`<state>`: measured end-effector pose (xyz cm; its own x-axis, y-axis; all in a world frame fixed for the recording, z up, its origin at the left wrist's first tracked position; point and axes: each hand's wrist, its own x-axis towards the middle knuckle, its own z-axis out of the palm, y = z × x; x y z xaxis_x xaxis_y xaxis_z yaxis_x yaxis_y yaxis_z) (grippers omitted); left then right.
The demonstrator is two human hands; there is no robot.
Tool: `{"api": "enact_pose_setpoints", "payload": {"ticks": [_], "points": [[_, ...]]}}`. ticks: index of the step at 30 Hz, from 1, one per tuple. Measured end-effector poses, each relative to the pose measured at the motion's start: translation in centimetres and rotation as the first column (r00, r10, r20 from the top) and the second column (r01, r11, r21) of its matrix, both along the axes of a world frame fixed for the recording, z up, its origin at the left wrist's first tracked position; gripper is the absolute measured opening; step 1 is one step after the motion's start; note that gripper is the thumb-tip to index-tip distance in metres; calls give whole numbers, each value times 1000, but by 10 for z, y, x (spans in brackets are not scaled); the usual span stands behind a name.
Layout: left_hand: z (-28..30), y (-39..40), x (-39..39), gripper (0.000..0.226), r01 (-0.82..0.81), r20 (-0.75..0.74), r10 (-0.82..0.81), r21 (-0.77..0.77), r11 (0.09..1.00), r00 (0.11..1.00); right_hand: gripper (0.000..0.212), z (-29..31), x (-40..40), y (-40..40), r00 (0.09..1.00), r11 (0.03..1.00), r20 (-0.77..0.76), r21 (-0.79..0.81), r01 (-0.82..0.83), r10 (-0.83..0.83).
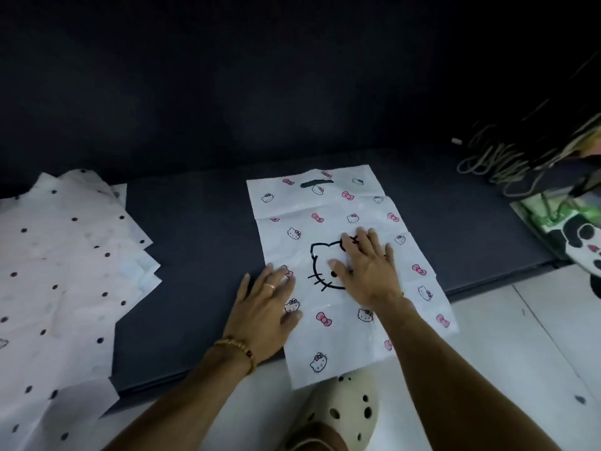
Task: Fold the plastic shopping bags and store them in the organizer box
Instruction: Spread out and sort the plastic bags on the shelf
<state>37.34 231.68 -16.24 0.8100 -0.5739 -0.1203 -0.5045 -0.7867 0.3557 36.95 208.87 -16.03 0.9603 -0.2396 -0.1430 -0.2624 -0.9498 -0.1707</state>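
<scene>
A cream holed clog rests beside a dark mat.

White cat-and-bow print bag spread flat, handle end far; polka-dot bags piled at left.

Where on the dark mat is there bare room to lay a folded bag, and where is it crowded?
Bare dark mat lies between the polka-dot bags and the cat-print bag, and beyond that bag's handle end. The left hand and right hand press flat on the cat-print bag. The right edge is crowded with coiled cords.
</scene>
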Motion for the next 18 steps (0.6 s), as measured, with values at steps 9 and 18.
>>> {"api": "enact_pose_setpoints", "payload": {"ticks": [9,18], "points": [[-11,-81,36,66,100,34,-101,19,995,994,62,-14,-12,-23,988,988,21,-36,152,-151],[12,-110,34,52,-49,-74,29,-284,958,997,47,11,1,-43,965,971,134,107,212,-225]]}}
